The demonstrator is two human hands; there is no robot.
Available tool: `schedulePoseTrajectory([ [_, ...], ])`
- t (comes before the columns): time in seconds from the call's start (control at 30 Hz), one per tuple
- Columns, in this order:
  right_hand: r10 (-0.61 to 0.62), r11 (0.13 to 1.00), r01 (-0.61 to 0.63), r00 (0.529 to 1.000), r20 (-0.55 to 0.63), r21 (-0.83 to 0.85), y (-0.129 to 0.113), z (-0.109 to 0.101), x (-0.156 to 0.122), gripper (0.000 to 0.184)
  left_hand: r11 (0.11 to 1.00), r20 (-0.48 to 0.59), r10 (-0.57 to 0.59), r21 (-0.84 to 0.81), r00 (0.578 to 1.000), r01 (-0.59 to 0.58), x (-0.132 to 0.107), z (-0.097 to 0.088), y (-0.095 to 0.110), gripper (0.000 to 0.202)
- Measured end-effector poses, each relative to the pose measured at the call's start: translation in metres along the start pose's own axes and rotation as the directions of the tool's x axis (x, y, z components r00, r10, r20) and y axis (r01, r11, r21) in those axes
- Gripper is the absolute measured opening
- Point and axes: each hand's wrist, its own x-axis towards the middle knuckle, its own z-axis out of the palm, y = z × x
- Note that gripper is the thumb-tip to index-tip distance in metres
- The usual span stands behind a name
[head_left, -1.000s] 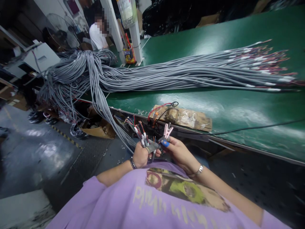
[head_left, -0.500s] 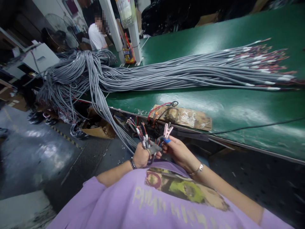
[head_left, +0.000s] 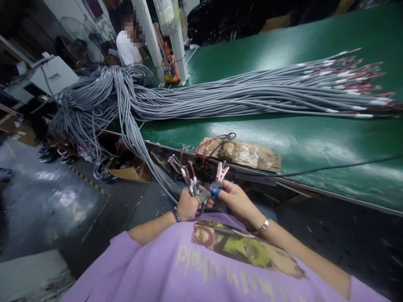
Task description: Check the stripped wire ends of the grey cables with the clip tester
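Observation:
A bunch of grey cables (head_left: 166,181) runs down from the bench into my left hand (head_left: 188,205), which is closed round it. White sleeves (head_left: 192,184) and splayed coloured wires (head_left: 182,165) stick up above that fist. Grey wrapping covers my left thumb. My right hand (head_left: 236,199), with blue tape round a digit, is closed in a pinch against the left thumb, at the thin coloured wires of one cable; its fingertips are partly hidden. Just above the right fingers, a pink clothes peg (head_left: 222,171) stands at the bench's edge.
A worn wooden board (head_left: 255,156) with red and black leads lies on the green bench (head_left: 330,147). Behind it stretches a long bundle of grey cables (head_left: 220,98). An open cardboard box (head_left: 132,167) sits below, left. A person in white (head_left: 127,48) is at the back.
My right hand has shifted slightly left and turned inward, bringing its blue-taped digit against the left thumb. The left hand keeps its hold on the cables.

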Motion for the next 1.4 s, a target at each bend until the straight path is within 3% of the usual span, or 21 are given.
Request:
schedulePoseTrajectory([
  [0.17,-0.017,0.998,0.018,1.000,-0.013,0.066,0.006,0.001,0.000,0.039,1.000,-0.023,0.007,-0.012,1.000,-0.007,-0.002,0.003,0.006,0.046],
  [0.3,-0.021,0.996,0.020,1.000,0.023,0.081,0.013,-0.011,0.001,0.035,0.999,-0.013,-0.014,-0.031,1.000,0.013,-0.005,0.002,0.016,0.047],
  [0.4,-0.010,0.984,0.008,1.000,0.013,0.179,0.016,-0.023,0.004,0.032,0.999,0.041,-0.016,-0.048,0.999,0.018,-0.006,-0.001,0.021,0.047],
  [0.53,0.035,0.963,-0.029,0.999,-0.020,0.267,0.009,-0.027,0.011,0.044,0.996,0.153,-0.043,-0.076,0.987,0.056,-0.003,-0.003,0.023,0.045],
  [0.63,-0.022,0.979,0.026,1.000,-0.023,0.201,0.001,-0.024,0.017,0.054,0.992,0.238,-0.078,-0.077,0.968,0.099,0.001,0.000,0.025,0.045],
  [0.8,-0.213,0.976,0.217,0.960,-0.179,0.001,-0.002,-0.018,0.022,0.053,0.991,0.292,-0.082,-0.074,0.953,0.108,0.007,0.007,0.031,0.046],
  [1.07,-0.079,0.973,0.072,0.997,0.024,0.220,0.002,-0.017,0.031,0.055,0.990,0.301,-0.117,-0.044,0.947,0.136,0.009,0.010,0.033,0.046],
  [1.4,-0.006,0.956,-0.023,0.995,0.099,0.292,0.002,-0.016,0.031,0.059,0.991,0.307,-0.128,0.001,0.943,0.134,0.013,0.013,0.031,0.039],
])
